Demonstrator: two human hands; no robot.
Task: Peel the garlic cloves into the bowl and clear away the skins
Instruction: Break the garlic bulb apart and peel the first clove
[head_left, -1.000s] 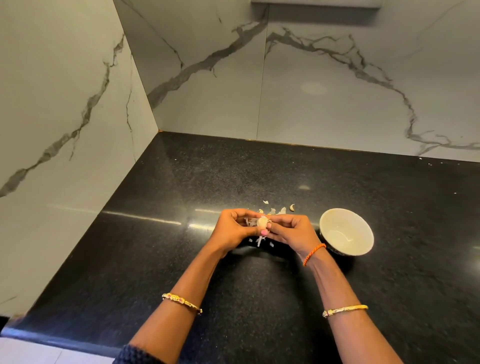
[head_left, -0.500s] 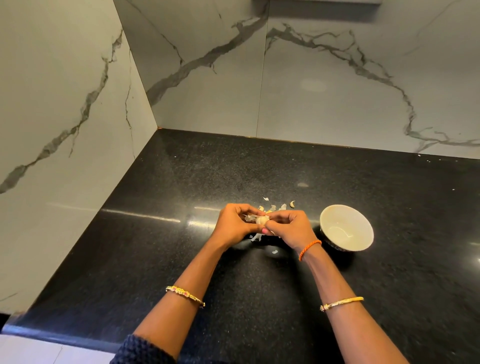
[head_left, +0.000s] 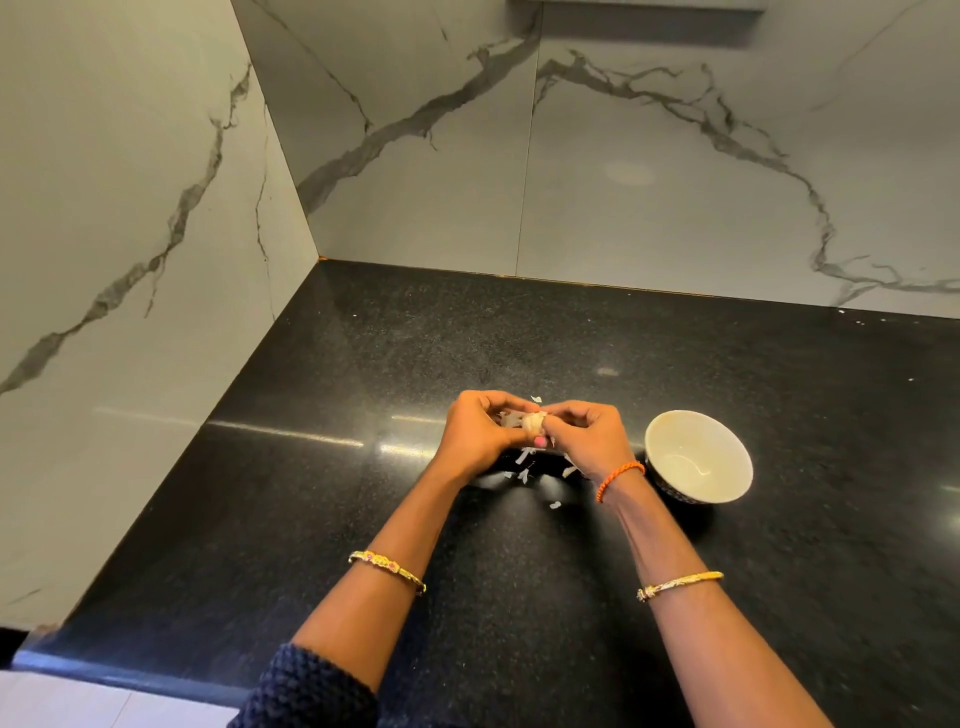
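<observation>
Both hands meet over the black counter around a pale garlic clove (head_left: 531, 423). My left hand (head_left: 480, 434) curls round its left side, where loose papery skin sticks out. My right hand (head_left: 584, 434) pinches the clove from the right with thumb and fingers. A cream bowl (head_left: 698, 457) with a dark patterned outside stands just right of my right wrist; I see no cloves inside it. Bits of white skin (head_left: 524, 460) lie on the counter under and in front of the hands.
The black speckled counter (head_left: 363, 519) fills a corner between two marble-patterned walls (head_left: 130, 208). Its front edge runs along the lower left. Another skin scrap (head_left: 536, 399) shows just behind the hands.
The hands stay joined on the clove and have shifted slightly away from me. More skin flakes lie on the counter beneath them than a second ago.
</observation>
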